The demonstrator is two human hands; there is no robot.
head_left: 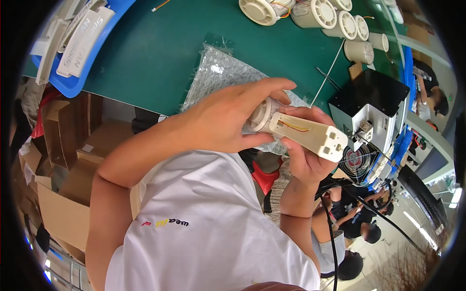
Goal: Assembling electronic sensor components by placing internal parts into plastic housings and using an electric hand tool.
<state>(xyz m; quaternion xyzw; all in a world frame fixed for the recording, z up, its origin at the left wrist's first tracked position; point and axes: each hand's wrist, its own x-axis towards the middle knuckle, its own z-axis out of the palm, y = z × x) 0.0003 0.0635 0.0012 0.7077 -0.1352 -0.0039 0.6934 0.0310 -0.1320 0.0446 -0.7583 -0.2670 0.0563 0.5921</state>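
Note:
A long cream plastic handle housing [315,136] is gripped from below by my right hand [309,162], its fingers curled round the side. Thin yellow and red wires [295,127] run along its open channel. My left hand [233,116] is closed round a round cream plastic part [262,115] with a ringed end. The round part meets the housing's near-left end; whether they are joined I cannot tell. Both are held above a sheet of bubble wrap [218,68] on the green table mat [141,53].
Several round cream units [310,14] stand at the back right. A blue bin [80,82] of white plastic strips is at the far left. On the right are a black-topped box [371,92], a small fan [357,162] and black cables [332,233]. Cardboard boxes [63,208] sit lower left; people work at right.

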